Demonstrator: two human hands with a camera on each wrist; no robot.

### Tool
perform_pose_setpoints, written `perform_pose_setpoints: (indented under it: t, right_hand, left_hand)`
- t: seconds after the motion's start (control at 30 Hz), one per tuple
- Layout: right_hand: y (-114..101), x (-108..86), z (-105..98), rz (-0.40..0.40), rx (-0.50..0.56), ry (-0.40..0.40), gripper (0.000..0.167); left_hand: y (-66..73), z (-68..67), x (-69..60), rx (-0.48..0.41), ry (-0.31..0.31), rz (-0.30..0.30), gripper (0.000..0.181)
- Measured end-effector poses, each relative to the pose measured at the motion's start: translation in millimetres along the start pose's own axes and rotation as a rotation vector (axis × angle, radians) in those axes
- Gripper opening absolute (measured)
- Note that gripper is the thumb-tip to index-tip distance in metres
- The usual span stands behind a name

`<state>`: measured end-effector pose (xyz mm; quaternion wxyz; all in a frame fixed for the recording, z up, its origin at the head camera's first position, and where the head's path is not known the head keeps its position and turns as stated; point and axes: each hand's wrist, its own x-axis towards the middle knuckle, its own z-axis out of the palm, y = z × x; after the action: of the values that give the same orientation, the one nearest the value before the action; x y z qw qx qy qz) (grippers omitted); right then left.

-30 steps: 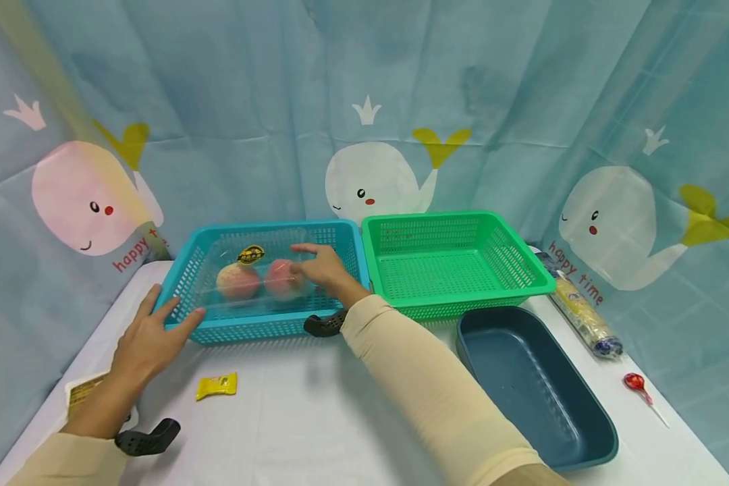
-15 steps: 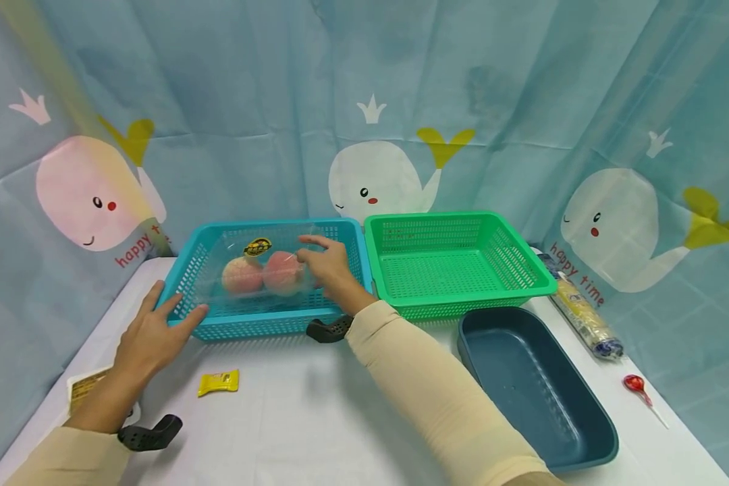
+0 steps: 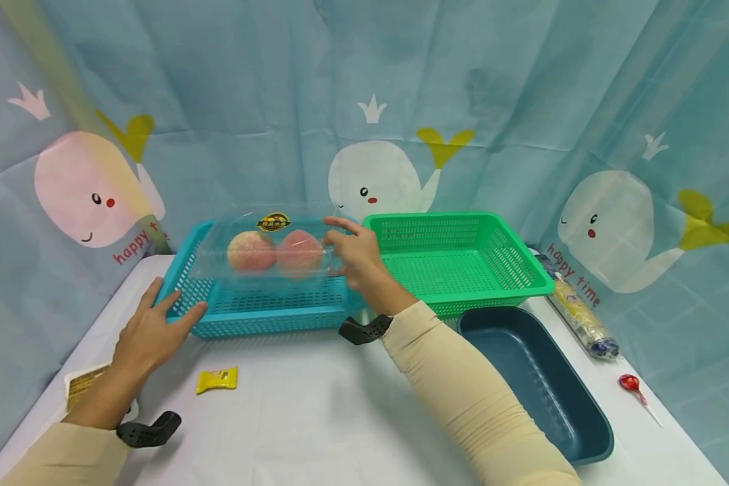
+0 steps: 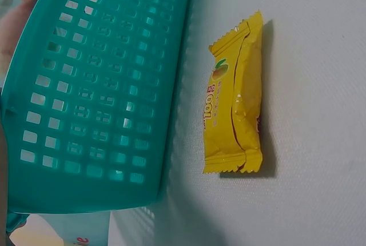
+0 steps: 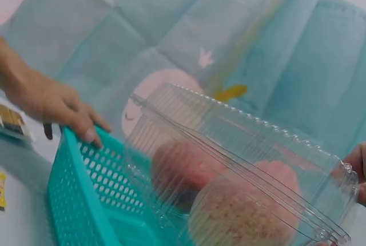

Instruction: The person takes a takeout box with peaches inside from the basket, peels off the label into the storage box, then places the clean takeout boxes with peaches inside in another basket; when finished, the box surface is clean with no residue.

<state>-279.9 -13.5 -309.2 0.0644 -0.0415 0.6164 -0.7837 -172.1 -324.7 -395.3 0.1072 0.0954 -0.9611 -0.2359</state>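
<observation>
A clear plastic box (image 3: 273, 256) holding two peaches (image 3: 252, 251) is raised above the blue basket (image 3: 267, 317). My right hand (image 3: 361, 260) grips the box at its right end. In the right wrist view the box (image 5: 229, 166) tilts over the basket (image 5: 83, 200), with fingers at its edge. On the basket's left front corner rests my left hand (image 3: 152, 334), fingers spread over the rim; the right wrist view shows the same hand (image 5: 54, 100) there. The left wrist view has the basket's perforated side (image 4: 103, 86) beside a yellow packet (image 4: 234, 103).
A green basket (image 3: 462, 297) stands right of the blue one, with a dark blue tub (image 3: 541, 371) before it. A long wrapped packet (image 3: 583, 314) and a red lollipop (image 3: 630, 383) lie at the right. Partly behind my left forearm is a package (image 3: 82, 385).
My right hand has lifted the box of peaches up from inside the blue basket and moved slightly right. My left hand has stayed on the basket's corner.
</observation>
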Motion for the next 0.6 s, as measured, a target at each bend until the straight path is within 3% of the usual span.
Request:
perform_pose_setpoints:
  t: [0.3, 0.6]
  right_hand:
    - [-20.9, -26.3, -22.9, -0.022, -0.027, 0.018, 0.04]
    - [-28.9, -55.4, -49.3, -0.021, 0.037, 0.03, 0.043]
  left_hand:
    - [1.6, -1.9, 0.7, 0.004, 0.002, -0.001, 0.087]
    - [0.3, -1.2, 0.1, 0.006, -0.001, 0.002, 0.087]
